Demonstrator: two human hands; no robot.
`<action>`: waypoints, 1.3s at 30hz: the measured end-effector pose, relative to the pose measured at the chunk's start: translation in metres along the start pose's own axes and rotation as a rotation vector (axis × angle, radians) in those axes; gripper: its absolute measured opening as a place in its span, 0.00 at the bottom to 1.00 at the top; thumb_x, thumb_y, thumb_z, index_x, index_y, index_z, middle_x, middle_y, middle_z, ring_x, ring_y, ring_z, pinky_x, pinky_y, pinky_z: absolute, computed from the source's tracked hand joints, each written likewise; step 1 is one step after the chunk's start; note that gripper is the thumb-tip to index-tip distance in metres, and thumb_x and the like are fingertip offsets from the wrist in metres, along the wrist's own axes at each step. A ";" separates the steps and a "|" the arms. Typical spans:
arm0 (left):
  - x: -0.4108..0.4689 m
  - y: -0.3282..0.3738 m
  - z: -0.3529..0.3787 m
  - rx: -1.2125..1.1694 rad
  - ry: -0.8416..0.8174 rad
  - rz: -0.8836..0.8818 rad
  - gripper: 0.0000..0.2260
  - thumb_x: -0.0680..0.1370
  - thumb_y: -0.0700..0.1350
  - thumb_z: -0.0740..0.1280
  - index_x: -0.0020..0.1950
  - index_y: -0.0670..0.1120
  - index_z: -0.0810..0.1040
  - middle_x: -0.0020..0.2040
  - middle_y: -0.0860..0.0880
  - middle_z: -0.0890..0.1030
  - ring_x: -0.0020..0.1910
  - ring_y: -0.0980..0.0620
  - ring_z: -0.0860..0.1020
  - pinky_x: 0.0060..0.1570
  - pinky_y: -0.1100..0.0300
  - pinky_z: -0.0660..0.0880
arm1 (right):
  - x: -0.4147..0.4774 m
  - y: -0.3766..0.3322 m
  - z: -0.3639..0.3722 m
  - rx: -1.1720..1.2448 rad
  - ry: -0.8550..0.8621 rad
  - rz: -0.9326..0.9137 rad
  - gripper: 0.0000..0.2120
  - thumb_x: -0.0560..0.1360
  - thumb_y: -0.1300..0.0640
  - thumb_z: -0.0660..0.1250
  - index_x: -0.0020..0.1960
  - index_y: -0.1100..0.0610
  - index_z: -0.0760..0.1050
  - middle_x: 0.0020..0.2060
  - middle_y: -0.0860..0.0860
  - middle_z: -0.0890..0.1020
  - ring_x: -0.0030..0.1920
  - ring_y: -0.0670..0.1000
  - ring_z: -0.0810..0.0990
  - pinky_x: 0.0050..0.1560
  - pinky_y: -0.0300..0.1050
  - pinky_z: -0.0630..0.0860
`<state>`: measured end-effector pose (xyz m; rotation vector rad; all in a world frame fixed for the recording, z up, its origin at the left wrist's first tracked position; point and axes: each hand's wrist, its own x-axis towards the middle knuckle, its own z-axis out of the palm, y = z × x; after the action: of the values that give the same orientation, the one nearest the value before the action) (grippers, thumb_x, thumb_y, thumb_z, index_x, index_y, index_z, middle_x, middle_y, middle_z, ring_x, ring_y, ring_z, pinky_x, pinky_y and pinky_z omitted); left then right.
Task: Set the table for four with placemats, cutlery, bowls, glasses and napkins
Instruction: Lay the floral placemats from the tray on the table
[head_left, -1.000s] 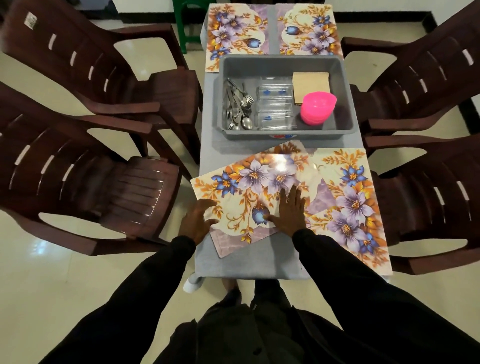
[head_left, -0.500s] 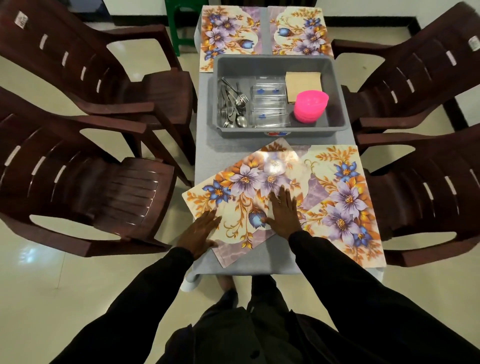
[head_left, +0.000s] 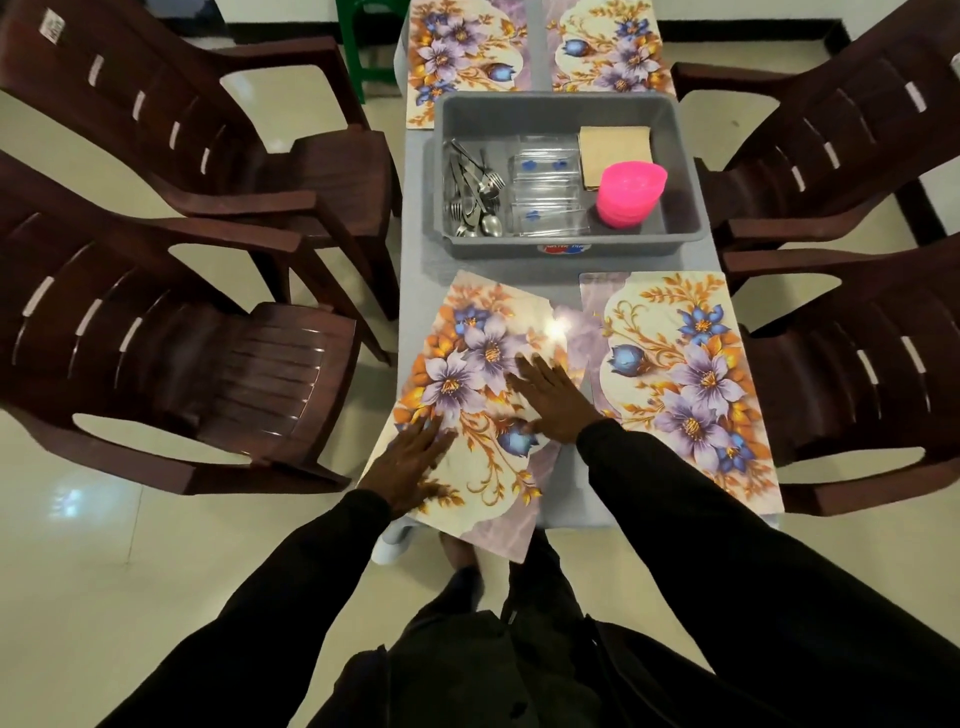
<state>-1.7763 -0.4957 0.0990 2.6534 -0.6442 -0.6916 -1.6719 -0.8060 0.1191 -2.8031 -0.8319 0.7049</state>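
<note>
My left hand (head_left: 410, 465) and right hand (head_left: 553, 397) lie flat with straight fingers on the tilted placemat (head_left: 483, 332) under them, a second placemat (head_left: 685, 374) just right of my right hand, the grey tub (head_left: 566, 111) of cutlery (head_left: 472, 192) beyond both.

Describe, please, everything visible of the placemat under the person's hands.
The placemat is a glossy sheet printed with purple and blue flowers and orange leaves on cream, with a marbled purple band. It lies flat but skewed on the grey table, its near corner overhanging the edge. The left hand and right hand rest flat on it.
</note>
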 end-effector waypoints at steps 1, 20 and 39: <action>0.000 0.004 0.003 0.010 0.000 -0.026 0.42 0.78 0.66 0.63 0.83 0.53 0.46 0.83 0.48 0.41 0.82 0.44 0.39 0.79 0.39 0.51 | 0.001 -0.003 0.001 0.010 0.005 0.016 0.40 0.80 0.48 0.67 0.83 0.53 0.47 0.82 0.56 0.42 0.81 0.59 0.39 0.80 0.58 0.41; 0.000 0.053 0.023 -0.289 0.123 -0.167 0.39 0.79 0.52 0.71 0.83 0.47 0.51 0.83 0.47 0.48 0.82 0.47 0.45 0.79 0.43 0.53 | -0.117 -0.065 0.068 0.117 0.083 0.090 0.44 0.72 0.52 0.78 0.81 0.51 0.59 0.82 0.55 0.50 0.82 0.59 0.46 0.80 0.56 0.50; -0.056 0.050 0.017 -0.122 0.031 -0.107 0.44 0.76 0.41 0.75 0.83 0.50 0.49 0.83 0.51 0.52 0.79 0.45 0.62 0.67 0.51 0.73 | -0.126 -0.088 0.074 0.102 0.132 0.210 0.40 0.66 0.54 0.83 0.74 0.55 0.70 0.79 0.59 0.62 0.80 0.63 0.58 0.77 0.63 0.60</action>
<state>-1.8458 -0.5136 0.1263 2.5947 -0.4400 -0.6938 -1.8420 -0.8009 0.1259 -2.8332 -0.4702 0.5640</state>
